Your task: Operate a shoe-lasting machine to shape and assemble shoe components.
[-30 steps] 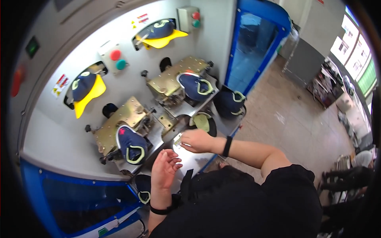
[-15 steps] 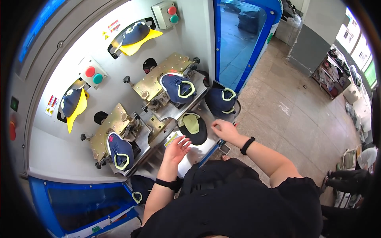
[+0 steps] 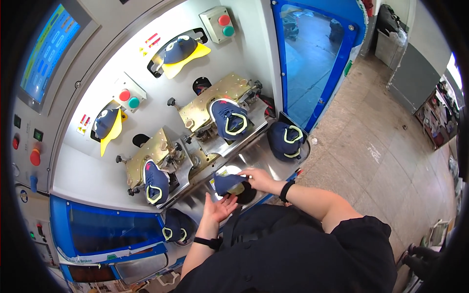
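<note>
My right hand [image 3: 259, 179] pinches the edge of a navy fabric piece with pale green lining [image 3: 227, 183], tilted over the metal ledge. Below it my left hand [image 3: 220, 208] is open, palm up, its fingertips close to the piece's lower edge; whether they touch I cannot tell. A dark rounded thing [image 3: 248, 194] lies under the piece, partly hidden. Ahead, a navy shoe upper with pale green collar trim [image 3: 228, 119] sits on a machine fixture. Another upper [image 3: 156, 181] is on the left fixture.
Loose navy uppers rest at the ledge's right end [image 3: 286, 140] and left end [image 3: 177, 226]. Navy-and-yellow pieces [image 3: 180, 54] sit in wall openings. Red and green buttons [image 3: 224, 25], a lit screen [image 3: 51, 51] and a blue-framed door panel [image 3: 312, 58] surround the bay.
My right hand has moved left and taken hold of the navy piece, lifting it off the ledge. My left hand has turned palm up beneath it. The view has shifted left.
</note>
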`<move>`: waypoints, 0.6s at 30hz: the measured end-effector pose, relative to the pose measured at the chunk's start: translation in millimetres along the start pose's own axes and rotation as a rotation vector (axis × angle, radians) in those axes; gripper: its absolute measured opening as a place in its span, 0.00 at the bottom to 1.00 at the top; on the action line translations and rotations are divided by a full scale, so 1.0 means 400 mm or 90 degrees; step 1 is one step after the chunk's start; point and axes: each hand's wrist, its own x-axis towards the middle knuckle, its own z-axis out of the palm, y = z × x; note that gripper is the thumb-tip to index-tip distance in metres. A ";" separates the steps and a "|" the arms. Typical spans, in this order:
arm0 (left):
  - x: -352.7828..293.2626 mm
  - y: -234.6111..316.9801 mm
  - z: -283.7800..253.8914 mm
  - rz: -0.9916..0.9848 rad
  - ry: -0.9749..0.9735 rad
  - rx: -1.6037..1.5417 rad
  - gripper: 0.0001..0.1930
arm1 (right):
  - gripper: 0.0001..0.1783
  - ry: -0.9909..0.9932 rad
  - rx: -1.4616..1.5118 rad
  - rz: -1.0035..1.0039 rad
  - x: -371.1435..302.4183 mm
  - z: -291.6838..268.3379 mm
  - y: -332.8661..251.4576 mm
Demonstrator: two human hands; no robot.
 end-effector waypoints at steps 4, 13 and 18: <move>-0.079 -0.047 0.076 0.205 -0.091 0.025 0.28 | 0.21 0.006 -0.050 -0.300 -0.012 -0.047 -0.074; 0.024 -0.047 -0.065 0.339 0.002 0.121 0.21 | 0.10 0.039 -0.123 -0.216 -0.097 -0.164 0.066; 0.050 -0.130 -0.038 0.621 0.503 0.392 0.28 | 0.08 -0.029 -0.126 -0.021 -0.191 -0.267 0.066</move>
